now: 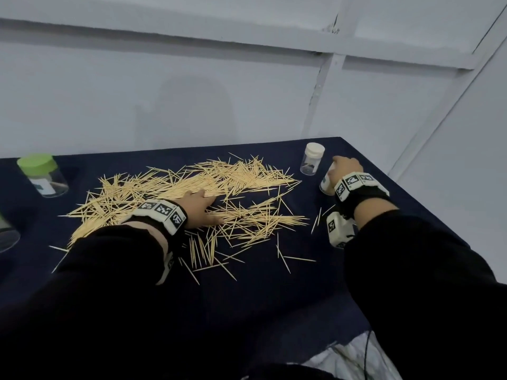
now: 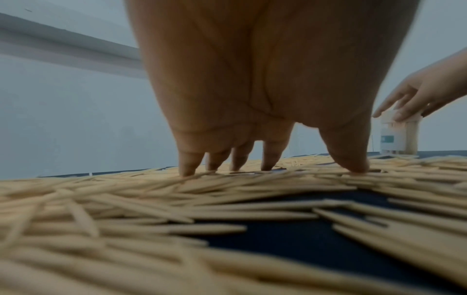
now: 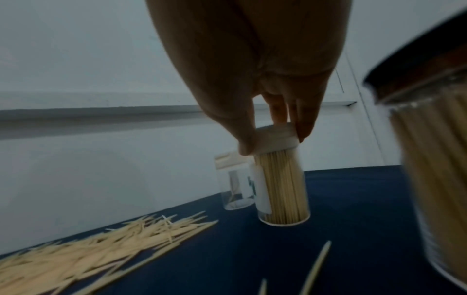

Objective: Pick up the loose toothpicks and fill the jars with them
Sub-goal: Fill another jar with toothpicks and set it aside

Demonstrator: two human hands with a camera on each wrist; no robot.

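Note:
Loose toothpicks [image 1: 192,187] lie in a wide heap on the dark blue cloth. My left hand [image 1: 216,211] rests on the heap, its straight fingertips [image 2: 188,167] and thumb pressing on the sticks. At the right, my right hand [image 1: 343,168] grips the white lid [image 3: 275,137] of a clear jar [image 3: 283,189] packed with toothpicks, which leans slightly. Just behind it stands a nearly empty white-lidded jar [image 1: 311,159]. A green-lidded jar [image 1: 44,175] holding very few sticks stands at the far left.
A dark-lidded jar [image 3: 434,139] full of toothpicks stands close to my right wrist. Part of another clear jar [image 1: 6,234] shows at the left edge. Stray toothpicks [image 1: 315,223] lie near the right wrist. The cloth's right edge [image 1: 411,193] runs just beyond the right hand.

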